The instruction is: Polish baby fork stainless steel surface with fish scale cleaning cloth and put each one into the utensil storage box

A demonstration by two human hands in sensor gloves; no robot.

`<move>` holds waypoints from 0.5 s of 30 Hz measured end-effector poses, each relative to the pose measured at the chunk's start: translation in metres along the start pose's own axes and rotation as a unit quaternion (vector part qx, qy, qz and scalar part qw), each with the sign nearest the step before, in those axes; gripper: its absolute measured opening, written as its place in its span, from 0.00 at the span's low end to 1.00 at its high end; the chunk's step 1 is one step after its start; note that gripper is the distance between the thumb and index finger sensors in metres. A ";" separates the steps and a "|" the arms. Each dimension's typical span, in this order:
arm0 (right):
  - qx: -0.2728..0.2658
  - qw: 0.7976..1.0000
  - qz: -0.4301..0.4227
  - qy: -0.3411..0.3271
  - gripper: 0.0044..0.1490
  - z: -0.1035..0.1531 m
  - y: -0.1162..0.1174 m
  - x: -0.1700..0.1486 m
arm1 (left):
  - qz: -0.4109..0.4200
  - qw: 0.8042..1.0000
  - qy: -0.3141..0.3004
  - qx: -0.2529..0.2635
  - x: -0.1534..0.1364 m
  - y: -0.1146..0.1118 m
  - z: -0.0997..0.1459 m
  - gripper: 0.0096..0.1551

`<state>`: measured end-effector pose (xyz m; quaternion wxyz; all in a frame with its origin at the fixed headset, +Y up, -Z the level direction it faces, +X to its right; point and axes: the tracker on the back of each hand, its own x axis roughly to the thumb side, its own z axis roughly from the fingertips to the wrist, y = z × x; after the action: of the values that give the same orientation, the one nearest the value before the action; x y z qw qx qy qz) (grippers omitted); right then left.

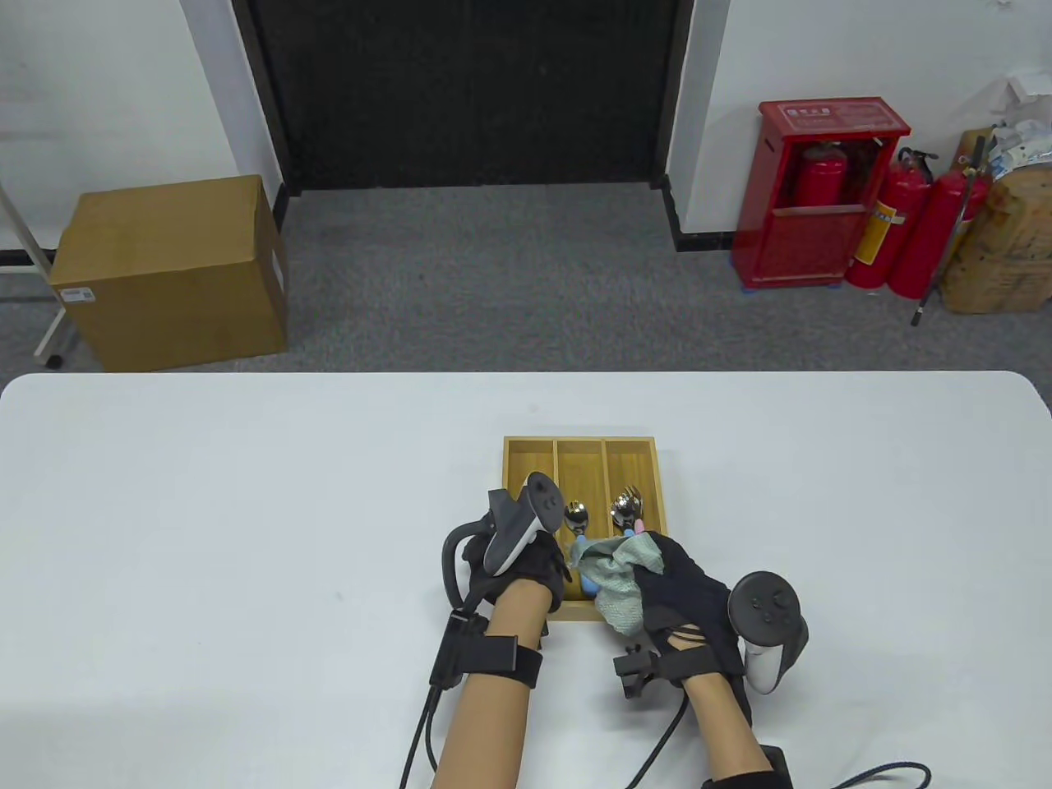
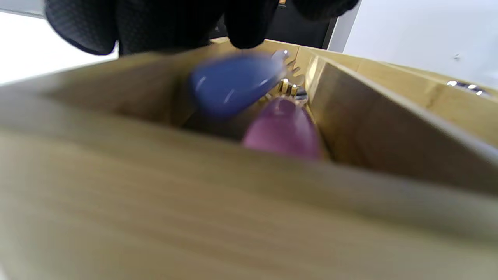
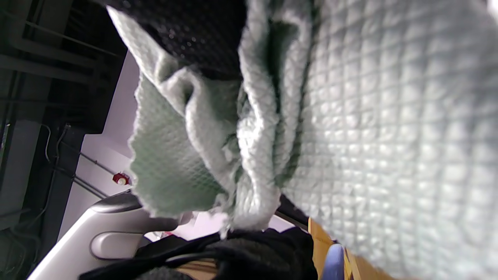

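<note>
The wooden utensil storage box [image 1: 531,450] has three long compartments. My left hand [image 1: 549,567] reaches into its near end and holds a blue-handled baby fork [image 1: 577,526] by the handle, low in the middle compartment. In the left wrist view this blue handle [image 2: 229,83] sits just under my fingertips [image 2: 249,33], above a purple handle [image 2: 282,128]. More forks [image 1: 627,503] lie in the right compartment. My right hand [image 1: 670,575] grips the bunched grey-green fish scale cloth [image 1: 618,575] over the box's near right corner. The cloth [image 3: 350,116] fills the right wrist view.
The white table [image 1: 246,509] stretches wide on both sides of the box. Beyond its far edge stand a cardboard box [image 1: 173,271] on the floor and a red extinguisher cabinet [image 1: 814,197].
</note>
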<state>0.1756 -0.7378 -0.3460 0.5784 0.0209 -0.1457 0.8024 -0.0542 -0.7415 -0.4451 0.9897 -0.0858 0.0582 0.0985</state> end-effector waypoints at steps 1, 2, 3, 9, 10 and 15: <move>0.004 1.000 0.003 -0.002 0.28 0.000 0.002 0.001 | 0.015 1.000 -0.010 0.010 -0.005 0.003 0.002 0.32; 0.009 1.000 0.004 -0.004 0.28 0.000 0.003 0.002 | 0.025 0.999 -0.020 0.019 -0.009 0.006 0.004 0.32; 0.018 1.000 0.004 -0.008 0.29 0.000 0.005 0.004 | 0.040 0.998 -0.041 0.035 -0.018 0.011 0.009 0.32; 0.070 0.997 0.015 -0.022 0.33 0.005 0.020 0.019 | 0.067 0.991 -0.082 0.083 -0.069 0.039 0.036 0.34; 0.083 0.996 0.021 -0.031 0.33 0.007 0.023 0.024 | 0.068 0.990 -0.085 0.089 -0.081 0.044 0.041 0.35; 0.144 0.984 0.075 -0.077 0.30 0.016 0.045 0.045 | 0.081 0.986 -0.098 0.111 -0.138 0.055 0.065 0.38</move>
<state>0.1164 -0.7136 -0.3313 0.4942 0.1547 -0.0741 0.8523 -0.1931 -0.7018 -0.3718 0.9827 0.0398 -0.0215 0.1795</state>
